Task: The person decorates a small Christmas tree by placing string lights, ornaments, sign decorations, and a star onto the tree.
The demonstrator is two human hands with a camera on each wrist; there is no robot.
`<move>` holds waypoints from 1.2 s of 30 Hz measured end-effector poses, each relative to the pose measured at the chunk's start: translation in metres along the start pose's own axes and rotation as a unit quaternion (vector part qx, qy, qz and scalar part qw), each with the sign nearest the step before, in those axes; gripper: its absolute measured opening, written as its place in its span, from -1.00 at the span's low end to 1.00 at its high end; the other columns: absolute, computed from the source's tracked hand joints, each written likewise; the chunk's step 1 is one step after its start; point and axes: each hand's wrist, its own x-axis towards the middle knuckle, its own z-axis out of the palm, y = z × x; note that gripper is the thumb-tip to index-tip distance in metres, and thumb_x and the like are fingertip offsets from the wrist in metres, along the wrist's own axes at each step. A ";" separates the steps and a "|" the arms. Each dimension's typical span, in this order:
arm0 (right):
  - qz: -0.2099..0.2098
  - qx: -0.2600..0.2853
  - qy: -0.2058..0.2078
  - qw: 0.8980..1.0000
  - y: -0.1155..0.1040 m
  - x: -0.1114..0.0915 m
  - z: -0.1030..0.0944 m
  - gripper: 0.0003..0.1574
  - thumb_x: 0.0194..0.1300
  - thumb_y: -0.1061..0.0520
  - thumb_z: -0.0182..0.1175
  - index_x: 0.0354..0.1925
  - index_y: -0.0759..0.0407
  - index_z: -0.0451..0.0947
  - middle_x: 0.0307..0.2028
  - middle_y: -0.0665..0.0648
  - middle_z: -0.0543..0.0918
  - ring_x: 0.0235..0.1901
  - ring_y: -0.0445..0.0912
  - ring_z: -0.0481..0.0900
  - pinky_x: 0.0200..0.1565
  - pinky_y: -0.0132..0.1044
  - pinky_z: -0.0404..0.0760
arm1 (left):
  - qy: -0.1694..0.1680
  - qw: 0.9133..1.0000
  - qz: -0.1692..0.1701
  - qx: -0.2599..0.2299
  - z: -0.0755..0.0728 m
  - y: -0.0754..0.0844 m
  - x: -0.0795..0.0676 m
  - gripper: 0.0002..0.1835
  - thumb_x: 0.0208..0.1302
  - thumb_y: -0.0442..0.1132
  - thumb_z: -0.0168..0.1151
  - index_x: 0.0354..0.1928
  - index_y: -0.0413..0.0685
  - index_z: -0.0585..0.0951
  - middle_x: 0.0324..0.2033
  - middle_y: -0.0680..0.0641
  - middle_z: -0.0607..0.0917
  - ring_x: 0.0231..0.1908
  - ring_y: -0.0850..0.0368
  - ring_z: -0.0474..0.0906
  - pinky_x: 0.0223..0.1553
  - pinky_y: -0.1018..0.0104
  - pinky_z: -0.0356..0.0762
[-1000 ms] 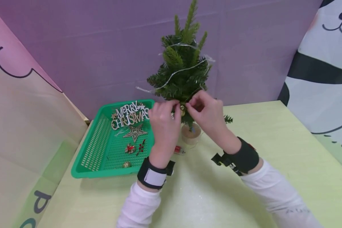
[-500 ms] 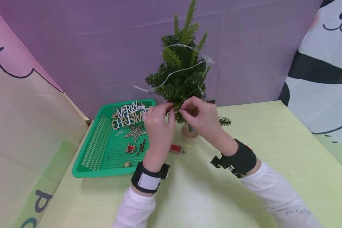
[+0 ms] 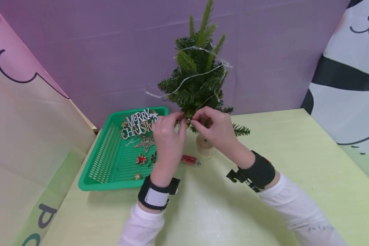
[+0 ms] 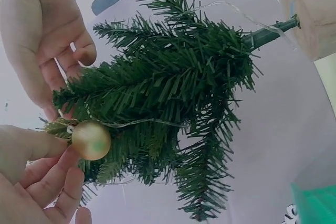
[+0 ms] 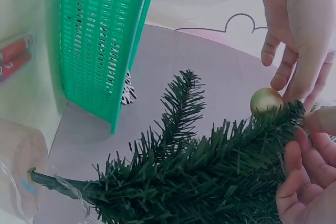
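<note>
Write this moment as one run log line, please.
left hand: pinches gold bauble | right hand: holds tree branch | basket: beside

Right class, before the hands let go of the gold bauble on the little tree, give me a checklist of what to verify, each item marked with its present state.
1. Gold bauble sits at a low branch tip: ok.
2. Left hand pinches the bauble: ok.
3. Right hand holds the same branch tip: ok.
4. Bauble's loop hooked over the needles: cannot tell, fingers hide it.
5. Tree upright in its wooden base: ok.
6. Green basket with spare ornaments near the left hand: ok.
</note>
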 end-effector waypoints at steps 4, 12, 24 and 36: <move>-0.006 -0.012 0.012 1.000 0.000 -0.002 -0.006 -0.93 0.14 0.22 0.33 -0.35 0.18 0.62 -0.49 0.06 0.64 -0.59 -0.21 0.45 -0.54 -0.38 0.40 | -0.014 1.000 0.008 0.007 -0.009 0.000 0.003 -0.87 0.14 -0.33 0.32 -0.24 -0.15 0.69 -0.33 -0.08 0.74 -0.35 -0.01 0.56 -0.29 0.11 0.39; 0.012 -0.010 -0.007 1.000 -0.002 -0.017 -0.029 -0.88 0.08 0.28 0.36 -0.33 0.18 0.64 -0.44 0.05 0.67 -0.55 -0.23 0.46 -0.48 -0.44 0.42 | -0.115 0.993 0.004 0.033 -0.048 -0.013 0.018 -0.86 0.15 -0.34 0.31 -0.22 -0.13 0.69 -0.32 -0.09 0.73 -0.33 0.00 0.55 -0.24 0.06 0.39; 0.015 -0.025 -0.118 0.993 0.026 -0.067 -0.034 -0.85 0.06 0.32 0.32 -0.32 0.18 0.63 -0.43 -0.01 0.67 -0.50 -0.28 0.51 -0.47 -0.46 0.56 | -0.414 0.902 -0.042 0.120 -0.071 -0.092 0.039 -0.80 0.23 -0.23 0.23 -0.18 -0.21 0.66 -0.26 -0.19 0.72 -0.35 -0.06 0.64 -0.31 0.05 0.57; 0.086 -0.033 -0.194 0.977 0.045 -0.091 -0.030 -0.92 0.15 0.26 0.27 -0.32 0.17 0.64 -0.44 0.04 0.69 -0.51 -0.27 0.54 -0.52 -0.49 0.52 | -0.675 0.714 -0.143 0.120 -0.050 -0.166 0.007 -0.85 0.12 -0.21 0.33 -0.37 -0.15 0.65 -0.44 -0.06 0.65 -0.39 0.05 0.56 -0.35 0.19 0.57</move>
